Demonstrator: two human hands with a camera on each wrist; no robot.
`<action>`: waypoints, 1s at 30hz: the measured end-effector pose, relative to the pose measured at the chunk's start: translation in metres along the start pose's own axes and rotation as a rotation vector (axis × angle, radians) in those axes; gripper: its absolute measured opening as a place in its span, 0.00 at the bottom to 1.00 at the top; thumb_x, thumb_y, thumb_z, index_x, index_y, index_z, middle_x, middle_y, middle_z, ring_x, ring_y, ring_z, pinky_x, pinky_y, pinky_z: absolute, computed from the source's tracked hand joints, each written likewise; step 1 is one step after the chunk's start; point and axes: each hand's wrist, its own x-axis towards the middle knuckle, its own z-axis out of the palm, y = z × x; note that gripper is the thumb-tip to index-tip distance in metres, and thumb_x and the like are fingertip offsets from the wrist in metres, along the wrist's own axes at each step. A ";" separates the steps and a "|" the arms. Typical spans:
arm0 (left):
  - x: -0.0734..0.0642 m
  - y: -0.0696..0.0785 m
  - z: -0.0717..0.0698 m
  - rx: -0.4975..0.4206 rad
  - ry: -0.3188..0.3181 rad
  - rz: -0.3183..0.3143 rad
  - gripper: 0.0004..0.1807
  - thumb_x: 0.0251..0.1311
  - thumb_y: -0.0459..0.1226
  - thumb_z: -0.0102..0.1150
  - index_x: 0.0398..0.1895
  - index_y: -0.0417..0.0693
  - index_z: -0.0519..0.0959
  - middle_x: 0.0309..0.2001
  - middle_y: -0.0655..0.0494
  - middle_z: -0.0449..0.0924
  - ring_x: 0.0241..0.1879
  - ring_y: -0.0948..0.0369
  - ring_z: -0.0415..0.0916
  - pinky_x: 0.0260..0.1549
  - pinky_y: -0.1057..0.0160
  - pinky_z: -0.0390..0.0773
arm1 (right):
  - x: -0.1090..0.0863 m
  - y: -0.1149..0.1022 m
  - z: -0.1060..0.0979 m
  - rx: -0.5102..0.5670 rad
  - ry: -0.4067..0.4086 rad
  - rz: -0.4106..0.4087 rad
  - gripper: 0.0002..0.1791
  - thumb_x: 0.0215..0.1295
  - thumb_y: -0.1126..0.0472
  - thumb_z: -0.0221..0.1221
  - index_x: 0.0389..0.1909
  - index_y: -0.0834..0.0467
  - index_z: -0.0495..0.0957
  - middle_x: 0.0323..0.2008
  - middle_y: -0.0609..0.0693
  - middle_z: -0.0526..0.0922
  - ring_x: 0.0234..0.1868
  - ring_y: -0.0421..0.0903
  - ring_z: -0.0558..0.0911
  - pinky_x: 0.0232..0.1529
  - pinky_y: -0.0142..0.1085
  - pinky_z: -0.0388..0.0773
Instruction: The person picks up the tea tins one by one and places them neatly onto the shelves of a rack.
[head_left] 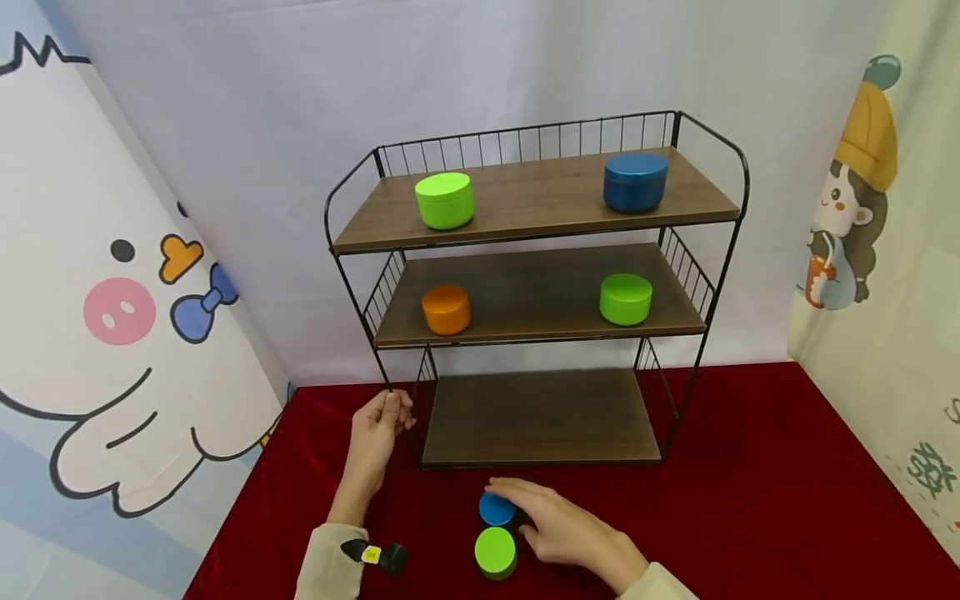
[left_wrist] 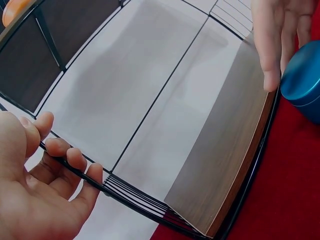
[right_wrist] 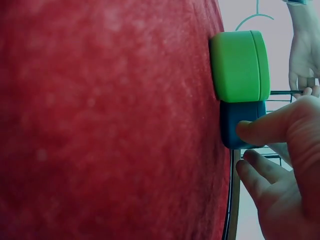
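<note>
My left hand [head_left: 380, 421] holds the black wire side frame of a three-tier shelf rack [head_left: 543, 417] at its lower left; in the left wrist view the fingers [left_wrist: 57, 147] curl round the rod. In front of the rack, my right hand [head_left: 558, 525] is at a small round blue tin [head_left: 497, 510], its fingers reaching over the far side. From the right wrist, the thumb [right_wrist: 250, 131] overlaps the blue tin [right_wrist: 232, 125], and the other fingertips are a little apart from it. A light green tin [head_left: 495, 553] stands right beside the blue one, nearer to me.
On the top shelf are a green tin [head_left: 445, 201] and a dark blue tin [head_left: 635, 182]. The middle shelf bears an orange tin [head_left: 446, 309] and a green tin [head_left: 626, 299]. A red cloth [head_left: 750, 500] covers the table, with printed curtains [head_left: 225, 125] around it.
</note>
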 end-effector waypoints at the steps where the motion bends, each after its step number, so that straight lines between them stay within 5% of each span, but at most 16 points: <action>1: 0.000 0.000 0.000 -0.002 0.000 -0.002 0.17 0.82 0.36 0.41 0.39 0.34 0.75 0.29 0.52 0.69 0.33 0.59 0.75 0.43 0.62 0.83 | 0.001 0.000 0.000 -0.001 -0.004 0.003 0.37 0.67 0.76 0.60 0.76 0.60 0.64 0.75 0.56 0.68 0.74 0.54 0.71 0.70 0.48 0.72; 12: 0.000 0.001 0.000 -0.019 -0.009 -0.004 0.17 0.82 0.39 0.42 0.36 0.41 0.76 0.30 0.53 0.70 0.33 0.60 0.75 0.44 0.60 0.83 | 0.007 0.002 0.002 -0.012 -0.017 0.016 0.35 0.66 0.75 0.62 0.74 0.62 0.67 0.74 0.57 0.69 0.73 0.54 0.72 0.70 0.47 0.73; 18: 0.000 0.002 0.000 -0.021 -0.008 -0.009 0.19 0.81 0.39 0.43 0.39 0.30 0.73 0.30 0.53 0.69 0.33 0.60 0.74 0.44 0.62 0.82 | 0.009 0.004 0.002 -0.010 -0.016 0.029 0.35 0.64 0.75 0.61 0.73 0.63 0.68 0.74 0.57 0.69 0.73 0.55 0.72 0.70 0.48 0.73; 30: 0.000 0.001 0.000 -0.016 -0.004 -0.017 0.19 0.82 0.38 0.42 0.42 0.26 0.72 0.30 0.53 0.69 0.33 0.60 0.74 0.44 0.63 0.82 | 0.015 0.009 0.001 0.020 -0.024 0.052 0.33 0.66 0.71 0.64 0.72 0.63 0.69 0.72 0.59 0.71 0.71 0.56 0.73 0.70 0.51 0.73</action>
